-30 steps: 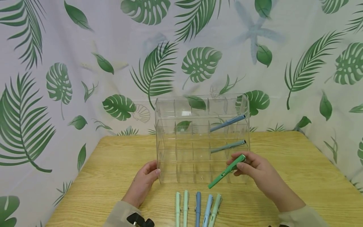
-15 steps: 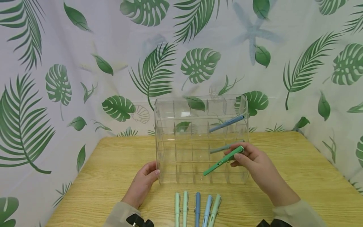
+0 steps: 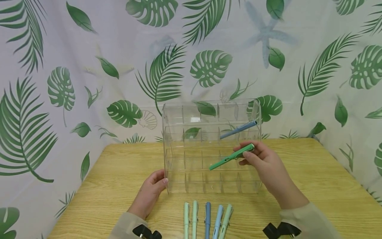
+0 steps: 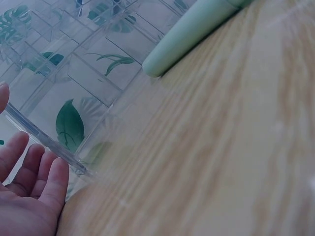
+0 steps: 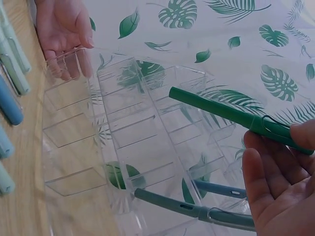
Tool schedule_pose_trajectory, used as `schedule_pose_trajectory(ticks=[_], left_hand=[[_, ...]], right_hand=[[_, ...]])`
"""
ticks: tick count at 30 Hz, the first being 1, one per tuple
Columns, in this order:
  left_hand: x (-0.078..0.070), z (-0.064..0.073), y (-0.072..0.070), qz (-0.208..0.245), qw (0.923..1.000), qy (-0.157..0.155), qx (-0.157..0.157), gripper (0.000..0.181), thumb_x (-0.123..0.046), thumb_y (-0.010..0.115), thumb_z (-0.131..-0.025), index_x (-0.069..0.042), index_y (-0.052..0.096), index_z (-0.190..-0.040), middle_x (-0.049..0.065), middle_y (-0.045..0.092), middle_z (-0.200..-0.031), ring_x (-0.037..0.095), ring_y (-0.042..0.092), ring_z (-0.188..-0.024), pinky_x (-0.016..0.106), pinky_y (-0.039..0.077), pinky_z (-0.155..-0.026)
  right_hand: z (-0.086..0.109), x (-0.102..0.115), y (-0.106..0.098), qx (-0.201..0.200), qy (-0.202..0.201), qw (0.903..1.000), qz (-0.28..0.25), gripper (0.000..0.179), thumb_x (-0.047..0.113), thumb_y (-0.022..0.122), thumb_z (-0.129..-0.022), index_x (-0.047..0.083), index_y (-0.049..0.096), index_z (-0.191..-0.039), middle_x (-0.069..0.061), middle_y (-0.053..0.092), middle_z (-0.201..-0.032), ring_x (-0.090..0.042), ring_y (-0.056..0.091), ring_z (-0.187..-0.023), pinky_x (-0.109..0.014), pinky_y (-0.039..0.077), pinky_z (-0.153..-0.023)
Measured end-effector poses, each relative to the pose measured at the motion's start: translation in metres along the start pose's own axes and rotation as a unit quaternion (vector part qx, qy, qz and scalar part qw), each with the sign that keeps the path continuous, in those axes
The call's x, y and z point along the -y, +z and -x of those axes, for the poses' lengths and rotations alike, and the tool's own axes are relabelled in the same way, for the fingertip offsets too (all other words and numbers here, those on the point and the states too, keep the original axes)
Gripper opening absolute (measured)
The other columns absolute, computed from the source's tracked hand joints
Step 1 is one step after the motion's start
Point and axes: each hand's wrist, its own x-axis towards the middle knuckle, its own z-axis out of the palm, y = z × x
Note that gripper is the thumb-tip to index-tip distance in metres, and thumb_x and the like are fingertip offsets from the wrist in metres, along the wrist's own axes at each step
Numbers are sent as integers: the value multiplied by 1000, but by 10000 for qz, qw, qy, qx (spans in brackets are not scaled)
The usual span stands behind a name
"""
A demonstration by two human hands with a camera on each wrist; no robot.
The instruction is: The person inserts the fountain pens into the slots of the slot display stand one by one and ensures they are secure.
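A clear plastic rack with rows of compartments (image 3: 194, 165) stands upright on the table. My left hand (image 3: 151, 191) grips its left side, thumb in front and fingers around the edge. My right hand (image 3: 266, 164) pinches a green pen (image 3: 221, 162) near its clip end. The pen is tilted in front of the rack's right half, its lower end pointing left. A blue pen (image 3: 238, 129) leans in an upper right compartment. Below it, a grey-teal pen (image 5: 170, 201) lies in the rack, hidden behind my right hand in the head view.
Several pens lie in a row before the rack: two pale green pens (image 3: 195, 219), a dark blue pen (image 3: 208, 219), a light blue pen (image 3: 218, 220) and a light green pen (image 3: 226, 220). A leaf-print curtain (image 3: 119, 39) hangs behind the wooden table (image 3: 98, 199).
My right hand has risen and shifted slightly left with the green pen, now covering the grey-teal pen in the head view. The left hand stays at the rack's side.
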Motion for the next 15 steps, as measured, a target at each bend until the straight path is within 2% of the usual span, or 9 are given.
schedule_pose_trajectory(ticks=[3,15], left_hand=[[0,0,0,-1,10000,-6,-5,43,-1,54,-102,8,45,-144,24,47,-140,34,46,-128,40,40,-107],[0,1,-1,-91,9999,-39,30,43,-3,54,-104,6,45,-145,23,47,-140,33,46,-127,37,42,-104]], right_hand=[[-5,2,1,-53,-35,10000,27,32,20,53,-107,2,54,-133,-11,65,-128,-30,64,-105,-34,57,-86],[-28,16,2,-483,-176,9986,87,34,24,55,-106,5,52,-135,-12,62,-129,-23,63,-107,-33,57,-85]])
